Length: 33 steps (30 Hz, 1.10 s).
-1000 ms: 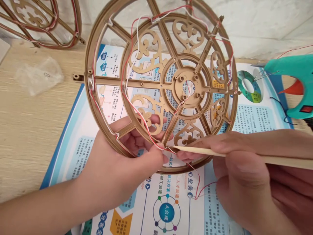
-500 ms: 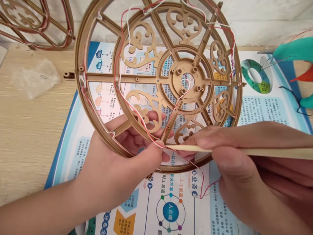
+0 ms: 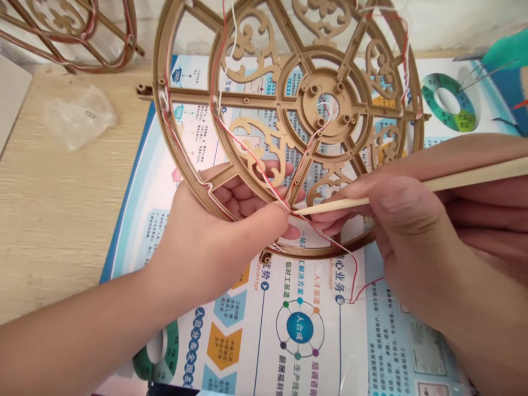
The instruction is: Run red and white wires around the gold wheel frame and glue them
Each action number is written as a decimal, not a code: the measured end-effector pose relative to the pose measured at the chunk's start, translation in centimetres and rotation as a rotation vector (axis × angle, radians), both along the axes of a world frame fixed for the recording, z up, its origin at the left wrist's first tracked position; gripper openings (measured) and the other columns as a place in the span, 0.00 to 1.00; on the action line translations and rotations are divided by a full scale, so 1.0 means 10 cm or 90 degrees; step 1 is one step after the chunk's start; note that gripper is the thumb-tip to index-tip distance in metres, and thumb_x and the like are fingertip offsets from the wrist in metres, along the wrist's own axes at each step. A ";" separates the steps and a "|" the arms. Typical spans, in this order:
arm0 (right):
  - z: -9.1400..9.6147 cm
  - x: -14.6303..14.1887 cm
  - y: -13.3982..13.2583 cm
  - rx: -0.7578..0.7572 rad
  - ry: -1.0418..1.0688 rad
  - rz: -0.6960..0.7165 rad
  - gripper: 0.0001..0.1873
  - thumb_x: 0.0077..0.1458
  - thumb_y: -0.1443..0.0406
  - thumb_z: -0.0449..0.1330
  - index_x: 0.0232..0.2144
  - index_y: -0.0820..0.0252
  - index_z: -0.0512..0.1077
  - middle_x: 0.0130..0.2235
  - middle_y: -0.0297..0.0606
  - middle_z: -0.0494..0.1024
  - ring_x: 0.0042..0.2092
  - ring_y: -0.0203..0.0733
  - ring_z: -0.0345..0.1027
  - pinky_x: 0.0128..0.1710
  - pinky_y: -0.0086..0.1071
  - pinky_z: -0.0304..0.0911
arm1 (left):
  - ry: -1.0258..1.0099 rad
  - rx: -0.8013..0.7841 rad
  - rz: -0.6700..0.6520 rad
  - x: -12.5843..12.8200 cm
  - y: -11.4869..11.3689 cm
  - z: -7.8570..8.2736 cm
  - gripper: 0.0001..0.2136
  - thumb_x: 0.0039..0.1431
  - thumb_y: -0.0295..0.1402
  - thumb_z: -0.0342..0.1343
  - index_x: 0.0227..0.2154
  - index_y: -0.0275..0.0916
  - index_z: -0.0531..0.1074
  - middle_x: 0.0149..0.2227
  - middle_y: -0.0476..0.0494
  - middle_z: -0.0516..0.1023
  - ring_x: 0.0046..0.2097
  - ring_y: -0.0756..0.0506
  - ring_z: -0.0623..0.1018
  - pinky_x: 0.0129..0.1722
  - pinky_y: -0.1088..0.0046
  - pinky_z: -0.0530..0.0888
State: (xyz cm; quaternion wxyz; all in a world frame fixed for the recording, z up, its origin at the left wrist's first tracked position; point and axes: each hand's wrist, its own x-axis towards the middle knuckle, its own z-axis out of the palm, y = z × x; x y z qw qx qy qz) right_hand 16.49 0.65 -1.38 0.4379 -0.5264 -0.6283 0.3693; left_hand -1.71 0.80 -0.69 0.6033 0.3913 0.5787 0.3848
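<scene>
Left forearm (image 3: 82,324): bare from wrist to picture edge; outline smooth, broad toward the edge, narrowing at the wrist.
Left hand (image 3: 214,236): ungloved; thumb (image 3: 264,225) full at the base, tapering to a rounded tip; surface even, finger joints softly outlined.
Right hand (image 3: 437,264): ungloved; broad, fleshy thumb base; wrist bare at the picture's lower right.
Right thumb (image 3: 406,220): wide, blunt-ended; nail short, detail blurred; fine creases across the knuckle.
Right index finger (image 3: 412,165): long, smooth-sided, narrowing toward the tip.
</scene>
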 end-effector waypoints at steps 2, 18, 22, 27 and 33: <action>0.05 -0.02 0.00 0.052 -0.026 -0.032 0.08 0.63 0.68 0.66 0.32 0.52 0.81 0.33 0.27 0.85 0.33 0.32 0.80 0.34 0.23 0.76 | -0.012 0.010 -0.006 0.00 0.00 -0.02 0.05 0.59 0.25 0.62 0.34 0.43 0.79 0.34 0.55 0.86 0.36 0.48 0.85 0.35 0.78 0.82; -0.01 -0.01 0.06 0.136 -0.004 0.018 0.07 0.63 0.69 0.67 0.31 0.55 0.79 0.30 0.25 0.83 0.28 0.27 0.78 0.28 0.14 0.73 | 0.011 -0.002 -0.052 -0.06 0.02 -0.01 0.07 0.57 0.27 0.62 0.26 0.44 0.77 0.30 0.50 0.85 0.35 0.43 0.85 0.32 0.72 0.82; -0.01 -0.02 0.07 0.108 0.035 0.024 0.09 0.63 0.72 0.65 0.31 0.55 0.79 0.31 0.29 0.84 0.28 0.32 0.79 0.26 0.21 0.76 | -0.064 -0.014 -0.040 -0.04 0.04 -0.01 0.06 0.52 0.23 0.64 0.28 0.43 0.79 0.32 0.52 0.85 0.34 0.46 0.85 0.33 0.75 0.82; 0.00 -0.02 0.07 0.109 0.030 0.026 0.08 0.64 0.70 0.65 0.31 0.57 0.80 0.29 0.32 0.84 0.28 0.35 0.79 0.25 0.24 0.77 | -0.047 -0.002 -0.035 -0.02 0.05 -0.01 0.07 0.51 0.24 0.63 0.26 0.43 0.77 0.29 0.53 0.84 0.34 0.45 0.85 0.33 0.75 0.82; 0.00 -0.03 0.09 0.125 0.049 0.052 0.09 0.63 0.73 0.64 0.31 0.58 0.81 0.29 0.34 0.84 0.27 0.36 0.80 0.25 0.23 0.77 | -0.057 -0.011 -0.042 -0.04 0.03 0.03 0.06 0.53 0.25 0.61 0.30 0.44 0.79 0.36 0.52 0.87 0.39 0.42 0.86 0.37 0.70 0.84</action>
